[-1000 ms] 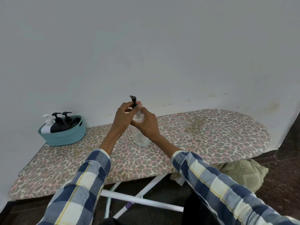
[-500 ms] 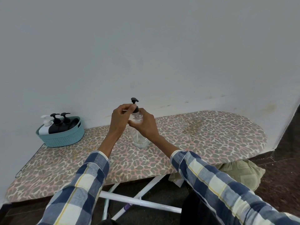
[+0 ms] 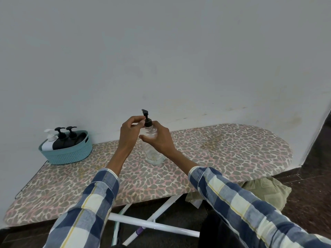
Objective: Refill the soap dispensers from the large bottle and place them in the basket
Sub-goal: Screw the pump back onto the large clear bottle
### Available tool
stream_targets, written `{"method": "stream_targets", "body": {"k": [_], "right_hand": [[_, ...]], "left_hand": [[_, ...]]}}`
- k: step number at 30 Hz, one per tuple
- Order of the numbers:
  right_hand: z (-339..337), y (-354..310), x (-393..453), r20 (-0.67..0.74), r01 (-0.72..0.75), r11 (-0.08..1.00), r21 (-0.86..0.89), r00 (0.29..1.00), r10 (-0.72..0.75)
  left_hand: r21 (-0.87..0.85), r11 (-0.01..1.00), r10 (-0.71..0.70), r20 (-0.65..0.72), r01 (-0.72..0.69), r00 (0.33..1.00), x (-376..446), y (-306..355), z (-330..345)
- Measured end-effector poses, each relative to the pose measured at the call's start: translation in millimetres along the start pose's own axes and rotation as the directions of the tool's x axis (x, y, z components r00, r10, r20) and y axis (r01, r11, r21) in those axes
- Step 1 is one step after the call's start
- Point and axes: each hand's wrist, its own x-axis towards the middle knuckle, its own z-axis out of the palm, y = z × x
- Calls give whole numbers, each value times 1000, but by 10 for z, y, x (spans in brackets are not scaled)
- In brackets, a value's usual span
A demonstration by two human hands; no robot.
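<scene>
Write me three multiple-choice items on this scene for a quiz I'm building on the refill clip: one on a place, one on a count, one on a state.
1. Where does the teal basket stand?
A. at the ironing board's left end
B. on the floor
C. at the board's rounded right end

2. How many pump heads show in the basket?
A. one
B. three
C. five

3. How is the clear dispenser bottle placed?
A. lying on its side
B. upright on the board, with hands on it
C. lifted above the basket

Answers:
1 A, it sits by the wall at the left end.
2 B, one white and two black pumps stick out.
3 B, the left hand pinches at the black pump while the right hand grips the bottle.
</scene>
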Motion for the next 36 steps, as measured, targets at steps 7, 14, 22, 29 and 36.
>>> {"method": "stream_targets", "body": {"k": [7,14,22,29,36], "right_hand": [[-21,-1,7,0,-10,1000,14,1000,10],[-16,1,23,19,-23,1000,13,1000,23],[-35,-39,6,14,-4,1000,27,1000,3],[-41,-6,20,22,-28,999,19,999,28],[-20,-23,1,22,-8,1000,20,1000,8]], "left_hand": [[84,995,42,40,-45,998,-31,76,143],[17,1000,-25,76,24,997,-8,31,93],[200,980,-1,-52,12,999,-23,49,194],[133,990,25,112,-39,993,5,60,136],[88,994,-67,-6,67,998,3,50,178]]}}
